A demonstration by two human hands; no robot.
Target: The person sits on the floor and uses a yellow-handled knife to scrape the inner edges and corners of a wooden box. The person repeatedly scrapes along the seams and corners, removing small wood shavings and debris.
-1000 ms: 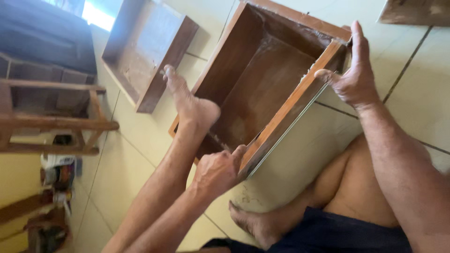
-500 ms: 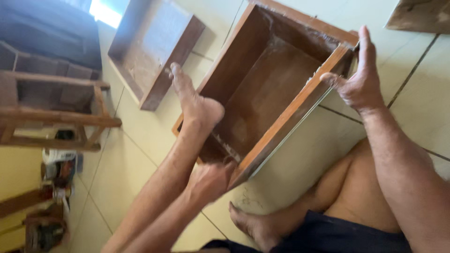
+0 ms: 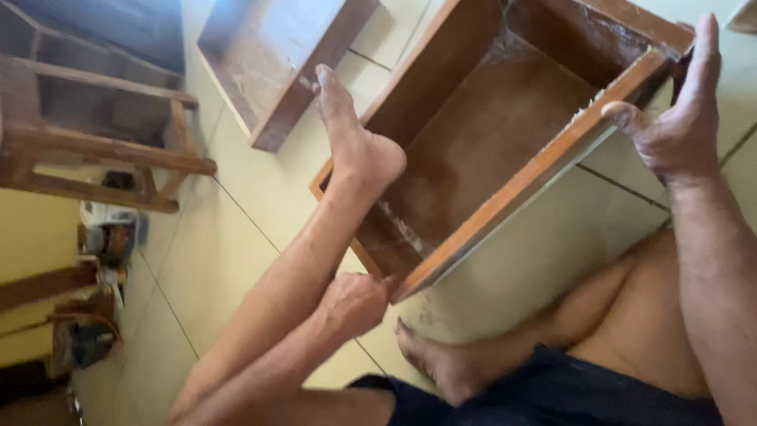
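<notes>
Left hand point(image 3: 356, 301) low centre of frame, fingers curled shut in a grip, forearm running down-left. Right hand point(image 3: 674, 118) upper right, fingers extended upward, thumb hooked leftward, forearm dropping along the right edge.

I see the left hand point(image 3: 359, 304) has slid down from the front edge to the near lower corner of the open brown wooden drawer box point(image 3: 489, 150), now clenched tighter there. Right hand point(image 3: 674, 118) has crept further up the far corner, fingers point(image 3: 704, 47) straighter. Box has tipped a little more upright.
</notes>
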